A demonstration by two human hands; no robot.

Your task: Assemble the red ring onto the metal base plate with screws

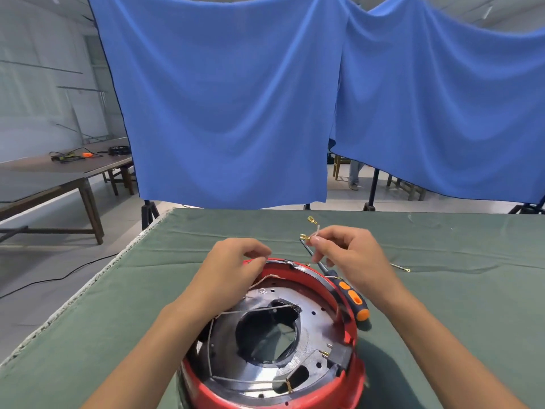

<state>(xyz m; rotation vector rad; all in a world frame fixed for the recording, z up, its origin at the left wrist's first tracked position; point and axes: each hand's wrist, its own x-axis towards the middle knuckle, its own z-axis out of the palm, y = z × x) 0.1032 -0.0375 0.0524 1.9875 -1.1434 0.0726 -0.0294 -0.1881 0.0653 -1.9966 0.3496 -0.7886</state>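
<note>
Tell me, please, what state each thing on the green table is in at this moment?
red ring: seated round the metal base plate.
metal base plate: inside the ring, wires lying across it.
left hand: fingers curled at the ring's far rim, pinching a wire.
right hand: raised, pinching wires with brass terminals.
screwdriver: lying untouched beside the ring.
loose wire: flat on the green cloth.

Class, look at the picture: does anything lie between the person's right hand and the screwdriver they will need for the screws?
Nothing visible blocks it. The screwdriver lies on the green cloth beside the red ring, just under the right hand. That hand, however, pinches wires with brass terminals, so it is occupied.
</note>
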